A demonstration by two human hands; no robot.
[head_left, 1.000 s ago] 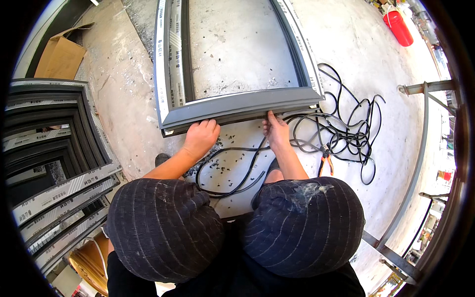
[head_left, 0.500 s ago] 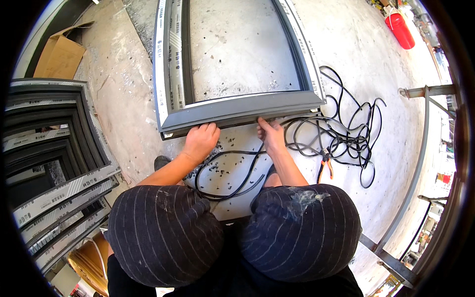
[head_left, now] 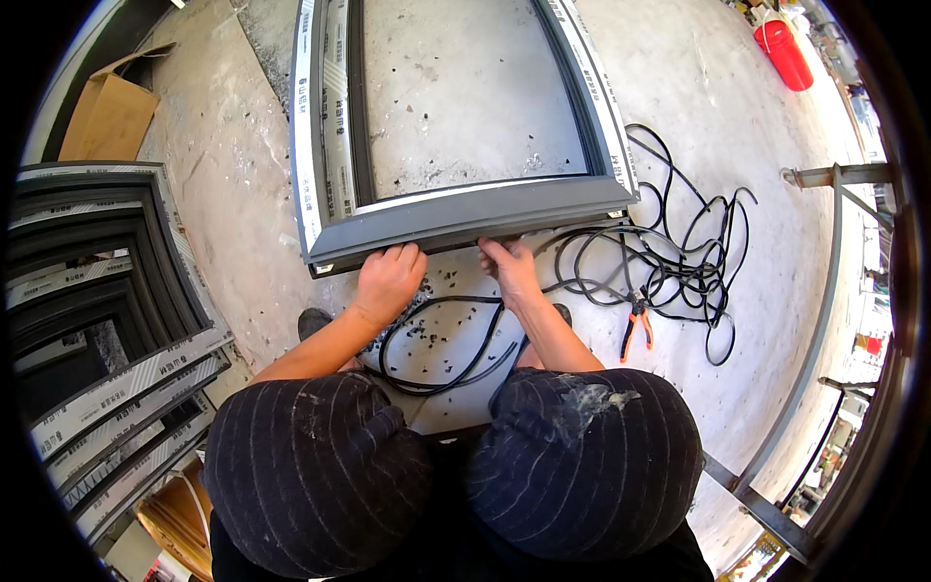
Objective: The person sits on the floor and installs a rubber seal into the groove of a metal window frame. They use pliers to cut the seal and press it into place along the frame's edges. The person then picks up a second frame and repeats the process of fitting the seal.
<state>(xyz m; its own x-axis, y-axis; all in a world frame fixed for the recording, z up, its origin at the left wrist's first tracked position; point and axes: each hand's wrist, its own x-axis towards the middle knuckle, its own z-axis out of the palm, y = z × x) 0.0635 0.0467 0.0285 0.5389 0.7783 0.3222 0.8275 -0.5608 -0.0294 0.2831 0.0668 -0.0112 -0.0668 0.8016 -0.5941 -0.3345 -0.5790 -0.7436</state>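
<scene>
A dark grey window frame (head_left: pixel 465 213) with white protective film on its sides lies in front of me. At its near side my left hand (head_left: pixel 390 283) is closed, its fingers curled against the lower edge, with the fingertips partly hidden. A little to the right, my right hand (head_left: pixel 512 272) pinches with thumb and fingers at the same edge. A black rubber sealing strip (head_left: pixel 488 339) runs up from the floor to my right hand. The rest of the strip (head_left: pixel 669 272) lies in tangled loops to the right of the frame.
Orange-and-black pliers (head_left: pixel 636 325) lie beside the tangled loops. More dark frames (head_left: pixel 126 378) are stacked at the left, below a cardboard box (head_left: pixel 109 116). A red bucket (head_left: pixel 784 56) stands far right, and a metal rack (head_left: pixel 824 291) lines the right side. Black scraps litter the floor.
My right hand has slid left along the near edge, closer to my left hand. The left hand has shifted slightly left and stays at the edge. The view has moved a little.
</scene>
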